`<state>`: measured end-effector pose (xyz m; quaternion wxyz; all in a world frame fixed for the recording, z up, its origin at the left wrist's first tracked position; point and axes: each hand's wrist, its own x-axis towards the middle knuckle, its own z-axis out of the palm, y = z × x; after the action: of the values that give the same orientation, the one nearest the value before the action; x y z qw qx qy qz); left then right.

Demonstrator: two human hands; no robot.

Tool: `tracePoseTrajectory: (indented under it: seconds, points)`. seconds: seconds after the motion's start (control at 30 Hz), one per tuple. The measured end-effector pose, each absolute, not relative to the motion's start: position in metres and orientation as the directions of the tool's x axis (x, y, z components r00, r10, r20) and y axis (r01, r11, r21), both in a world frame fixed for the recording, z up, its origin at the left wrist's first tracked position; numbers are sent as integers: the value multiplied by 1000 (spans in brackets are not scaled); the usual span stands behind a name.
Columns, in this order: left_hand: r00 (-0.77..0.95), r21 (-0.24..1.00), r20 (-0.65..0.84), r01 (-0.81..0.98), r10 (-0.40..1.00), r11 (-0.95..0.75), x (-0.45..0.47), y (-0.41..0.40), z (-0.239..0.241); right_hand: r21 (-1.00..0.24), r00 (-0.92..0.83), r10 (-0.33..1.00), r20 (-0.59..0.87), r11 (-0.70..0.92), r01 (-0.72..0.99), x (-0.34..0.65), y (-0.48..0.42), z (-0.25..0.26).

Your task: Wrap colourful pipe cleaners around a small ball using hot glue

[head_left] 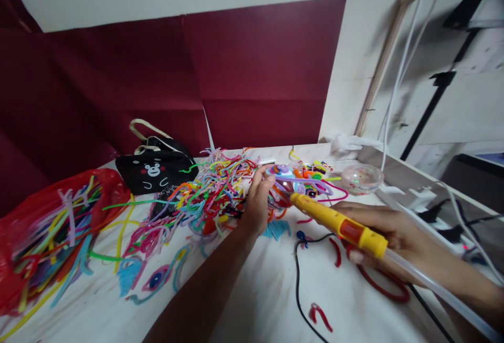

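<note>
My right hand point(397, 238) is wrapped round a yellow hot glue gun point(328, 217), with a clear glue stick point(425, 277) sticking out of its back end. The gun's tip points at a colourful pipe-cleaner craft piece point(284, 171), held by my left hand point(258, 204) at the piece's left side. Purple, blue and white coils show on the piece, and a bent purple pipe cleaner point(305, 180) crosses its front. Whether the tip touches the piece I cannot tell. Behind my left hand lies a tangled heap of pipe cleaners point(220, 180).
A red plastic bag point(114, 188) of pipe cleaners lies at the left, beside a black bag point(169, 167) with a bear face. A clear bowl point(362, 179) stands at the back right. A black cable point(298, 280) and red pipe-cleaner pieces point(321, 316) lie on the white table point(260, 301).
</note>
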<state>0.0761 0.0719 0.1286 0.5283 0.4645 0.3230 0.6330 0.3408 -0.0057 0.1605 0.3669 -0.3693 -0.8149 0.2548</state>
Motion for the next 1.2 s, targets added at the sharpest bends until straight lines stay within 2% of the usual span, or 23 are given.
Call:
tracePoseTrajectory:
  seconds: [0.1,0.17,0.43,0.67,0.93,1.2]
  points:
    - [-55,894,264,-361,963,-265,76,73,126,-723,-530,725,440,636,270,329,-11,173]
    - [-78,895,260,-354,962,-270,77,74,126,-691,-536,690,486,679,248,324,-12,176]
    - [-141,903,283,-296,949,-313,81,72,126,-523,-533,575,621,810,266,320,-12,168]
    - [-172,912,275,-265,946,-314,82,71,124,-498,-529,572,627,816,293,321,-11,162]
    - [-207,913,318,-196,925,-358,83,67,127,-388,-530,499,685,866,314,317,-11,156]
    - [-210,909,317,-211,925,-359,83,67,128,-343,-539,504,675,861,376,313,-15,147]
